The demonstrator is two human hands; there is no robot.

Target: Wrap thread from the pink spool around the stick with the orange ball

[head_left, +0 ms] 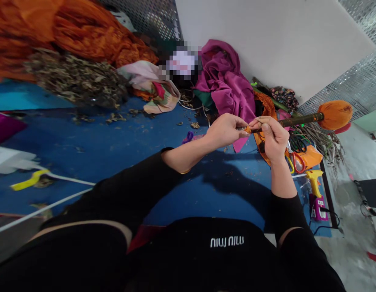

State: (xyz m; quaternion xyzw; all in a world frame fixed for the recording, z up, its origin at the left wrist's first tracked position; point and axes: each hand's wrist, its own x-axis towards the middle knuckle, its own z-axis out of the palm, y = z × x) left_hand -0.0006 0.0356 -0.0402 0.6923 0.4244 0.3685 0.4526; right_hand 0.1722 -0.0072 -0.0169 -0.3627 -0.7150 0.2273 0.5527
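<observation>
A dark green-brown stick (pixel 301 120) runs through my right hand (pixel 274 136), whose fingers are closed around it. Its far right end carries a rounded head (pixel 335 114) wrapped in orange cloth. Just left of that hand, my left hand (pixel 224 129) is closed in a pinch on a small orange strip (pixel 247 129) at the stick's near end. The fingertips of both hands almost meet there, hiding part of the strip. Behind them on the blue table hangs a magenta cloth (pixel 226 85). A purple scrap (pixel 188 137) lies behind my left wrist.
Orange fabric (pixel 84 30) and dried leaves (pixel 75 77) are heaped at the back left. Scissors (pixel 298 162), a yellow glue gun (pixel 314 180) and a purple power strip (pixel 318 207) lie along the right edge. White rods (pixel 41 207) cross the left side of the blue table (pixel 114 142).
</observation>
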